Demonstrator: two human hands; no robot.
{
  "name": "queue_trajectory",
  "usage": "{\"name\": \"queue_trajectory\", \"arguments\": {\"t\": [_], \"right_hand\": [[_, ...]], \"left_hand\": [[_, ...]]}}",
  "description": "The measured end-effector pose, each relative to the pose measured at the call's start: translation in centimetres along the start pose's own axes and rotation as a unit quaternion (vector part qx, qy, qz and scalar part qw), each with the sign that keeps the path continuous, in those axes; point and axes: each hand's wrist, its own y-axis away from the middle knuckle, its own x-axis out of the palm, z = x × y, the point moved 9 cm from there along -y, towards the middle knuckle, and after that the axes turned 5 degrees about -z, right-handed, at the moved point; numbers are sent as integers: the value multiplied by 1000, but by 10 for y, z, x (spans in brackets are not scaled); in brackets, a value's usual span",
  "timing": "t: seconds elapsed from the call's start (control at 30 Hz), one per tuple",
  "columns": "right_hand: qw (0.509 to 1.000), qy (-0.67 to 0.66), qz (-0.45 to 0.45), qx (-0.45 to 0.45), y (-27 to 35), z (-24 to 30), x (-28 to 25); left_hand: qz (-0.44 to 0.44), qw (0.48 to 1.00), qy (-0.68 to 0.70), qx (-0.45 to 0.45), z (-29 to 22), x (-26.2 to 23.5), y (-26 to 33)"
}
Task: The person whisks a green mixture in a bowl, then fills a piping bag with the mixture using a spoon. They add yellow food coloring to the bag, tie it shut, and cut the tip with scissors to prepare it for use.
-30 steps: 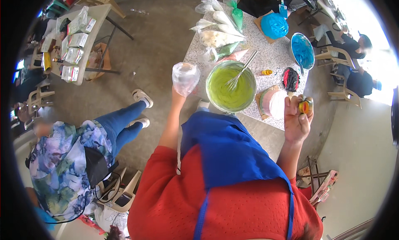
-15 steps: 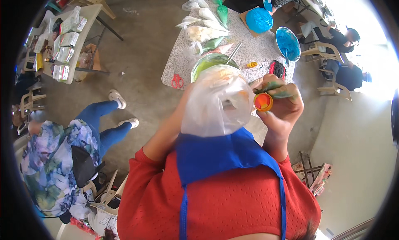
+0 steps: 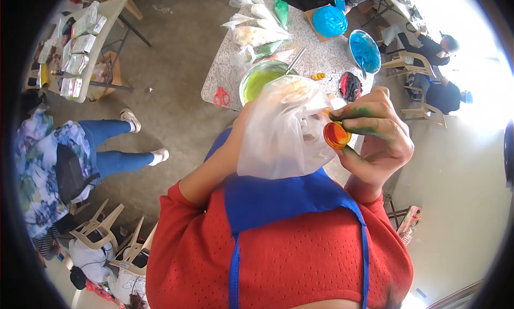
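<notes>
The floor is bare concrete, and a speckled tabletop (image 3: 326,57) carries a bowl of green mixture (image 3: 259,80), a blue bowl (image 3: 365,51), filled piping bags (image 3: 257,33) and red scissors (image 3: 221,97). Above it, the right hand (image 3: 377,140), stained green, grasps a small orange cap (image 3: 336,135) between thumb and fingers. The cap touches a clear plastic bag (image 3: 284,129) held up at chest height. The left hand is hidden behind the bag; I cannot tell its grip.

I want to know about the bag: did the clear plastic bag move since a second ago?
Yes. The clear plastic bag came up from beside the green bowl, toward the chest, and now covers part of it.
</notes>
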Motion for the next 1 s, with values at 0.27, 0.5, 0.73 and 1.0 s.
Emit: {"name": "queue_trajectory", "arguments": {"t": [0.27, 0.5, 0.73, 1.0], "right_hand": [[998, 30, 39, -32, -4, 12, 5], [997, 35, 48, -46, -4, 14, 9], [996, 40, 51, -59, -5, 11, 9], [996, 41, 58, -57, -9, 6, 11]], "left_hand": [[-29, 984, -104, 144, -16, 3, -1], [-47, 966, -159, 200, -22, 2, 2], [-56, 977, -122, 165, -14, -1, -1], [-40, 936, -262, 232, -31, 0, -4]]}}
